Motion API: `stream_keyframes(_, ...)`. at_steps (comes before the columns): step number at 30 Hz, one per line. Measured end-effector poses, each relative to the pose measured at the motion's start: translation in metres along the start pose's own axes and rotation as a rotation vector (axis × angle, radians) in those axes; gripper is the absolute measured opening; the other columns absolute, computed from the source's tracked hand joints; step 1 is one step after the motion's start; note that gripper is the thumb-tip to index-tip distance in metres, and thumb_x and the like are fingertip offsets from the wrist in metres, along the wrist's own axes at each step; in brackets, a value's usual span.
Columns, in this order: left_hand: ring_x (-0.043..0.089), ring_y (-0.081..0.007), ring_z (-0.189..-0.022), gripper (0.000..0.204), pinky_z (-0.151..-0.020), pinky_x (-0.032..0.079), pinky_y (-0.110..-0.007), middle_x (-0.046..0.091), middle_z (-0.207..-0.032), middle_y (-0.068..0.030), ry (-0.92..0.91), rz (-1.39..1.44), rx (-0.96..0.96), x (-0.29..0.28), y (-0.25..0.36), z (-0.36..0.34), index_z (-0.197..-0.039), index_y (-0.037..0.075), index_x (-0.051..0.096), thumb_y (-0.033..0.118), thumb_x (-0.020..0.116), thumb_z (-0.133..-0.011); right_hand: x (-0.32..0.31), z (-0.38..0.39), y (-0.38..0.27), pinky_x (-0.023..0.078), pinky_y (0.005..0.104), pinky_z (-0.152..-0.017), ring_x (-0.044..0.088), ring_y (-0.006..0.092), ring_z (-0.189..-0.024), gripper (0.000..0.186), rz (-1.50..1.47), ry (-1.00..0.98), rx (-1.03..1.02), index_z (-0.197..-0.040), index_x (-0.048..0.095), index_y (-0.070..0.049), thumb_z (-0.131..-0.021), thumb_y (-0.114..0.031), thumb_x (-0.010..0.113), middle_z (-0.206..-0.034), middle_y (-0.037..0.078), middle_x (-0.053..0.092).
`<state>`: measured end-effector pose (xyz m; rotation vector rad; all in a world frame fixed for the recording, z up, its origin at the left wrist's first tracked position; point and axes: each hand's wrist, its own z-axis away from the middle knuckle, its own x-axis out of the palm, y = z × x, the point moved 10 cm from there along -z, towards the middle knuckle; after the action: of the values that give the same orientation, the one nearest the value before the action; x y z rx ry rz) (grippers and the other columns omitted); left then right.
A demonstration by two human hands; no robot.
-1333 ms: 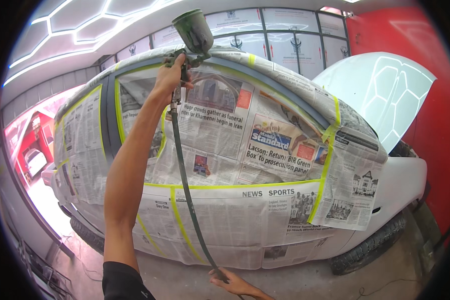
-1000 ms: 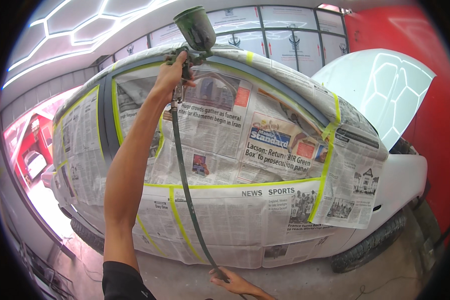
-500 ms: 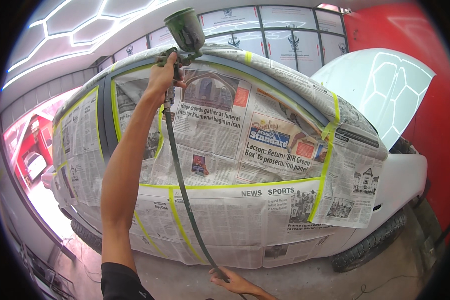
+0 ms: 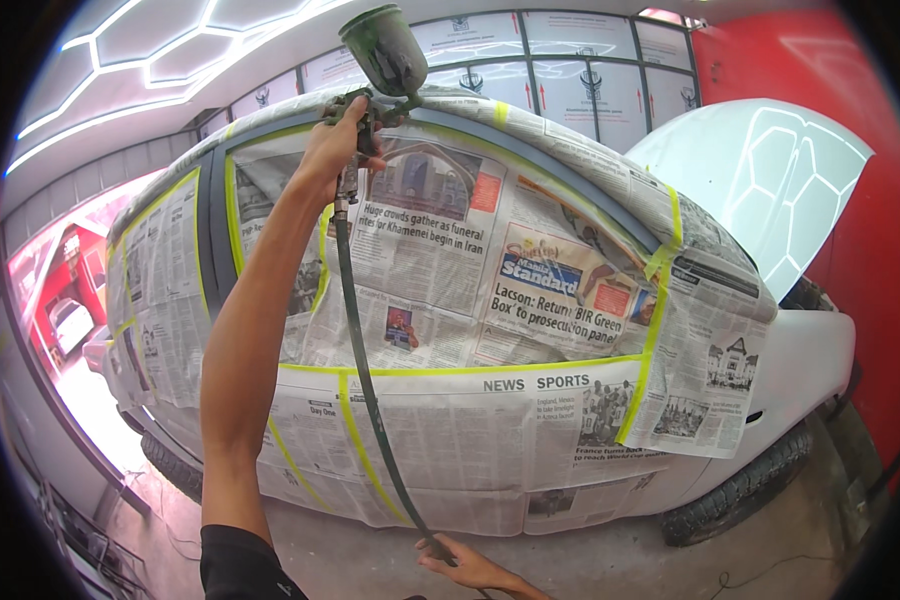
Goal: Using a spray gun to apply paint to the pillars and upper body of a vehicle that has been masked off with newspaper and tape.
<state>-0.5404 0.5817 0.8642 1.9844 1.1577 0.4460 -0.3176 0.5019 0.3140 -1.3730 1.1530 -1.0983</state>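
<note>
My left hand (image 4: 332, 150), on the raised left arm, is closed round the grip of a spray gun (image 4: 392, 68) with a paint-stained greenish cup on top. The gun is at the roof edge of a car, beside the exposed grey strip (image 4: 560, 175) above the side windows. A dark green air hose (image 4: 358, 335) hangs from the gun's grip down across the door. Low in front, my right hand (image 4: 470, 566) is closed on that hose. Newspaper sheets (image 4: 425, 270) edged with yellow-green masking tape (image 4: 480, 371) cover the windows and doors.
A raised white hood (image 4: 770, 180) stands at the right, with a white fender (image 4: 815, 350) and tyre (image 4: 740, 495) below. Behind is a red wall (image 4: 800, 60). A bright doorway opens at the left, near a metal frame (image 4: 65, 400). A thin cable lies on the floor.
My left hand and the spray gun have moved slightly right along the roof edge, and the hose's upper part shifted with them. My right hand stays almost in place on the hose.
</note>
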Motion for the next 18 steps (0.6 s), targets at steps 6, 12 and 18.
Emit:
stream_keyframes(6,0.058,-0.0163,-0.056,0.043,-0.046,0.055,-0.029,0.058,-0.067,-0.0085,-0.003,-0.018,-0.002,-0.001,0.005,0.005,-0.090,-0.004,0.059,0.038,0.048,-0.097,0.000,0.002,0.003,0.039,0.0328,-0.097,0.055,0.0157,-0.104,0.040,0.021,-0.002,-0.010,-0.123,0.051,-0.006,-0.093,-0.031,0.060,-0.100,0.005,0.059)
stream_keyframes(12,0.058,-0.0160,-0.054,0.043,-0.045,0.054,-0.028,0.059,-0.067,-0.0089,0.195,-0.133,0.053,-0.033,0.012,0.004,-0.091,-0.004,0.060,0.038,0.050,-0.096,-0.001,0.003,0.000,0.039,0.0335,-0.097,0.055,0.0158,-0.103,0.041,0.023,0.005,-0.015,-0.123,0.051,-0.006,-0.093,-0.031,0.060,-0.100,0.006,0.059)
stream_keyframes(18,0.064,-0.0182,-0.065,0.043,-0.052,0.058,-0.028,0.063,-0.077,-0.0105,0.252,-0.134,0.109,-0.064,0.023,0.027,-0.103,-0.005,0.060,0.036,0.052,-0.095,0.006,0.003,0.001,0.039,0.0334,-0.097,0.055,0.0159,-0.104,0.041,0.015,-0.013,0.001,-0.125,0.051,-0.008,-0.093,-0.031,0.061,-0.102,0.006,0.059)
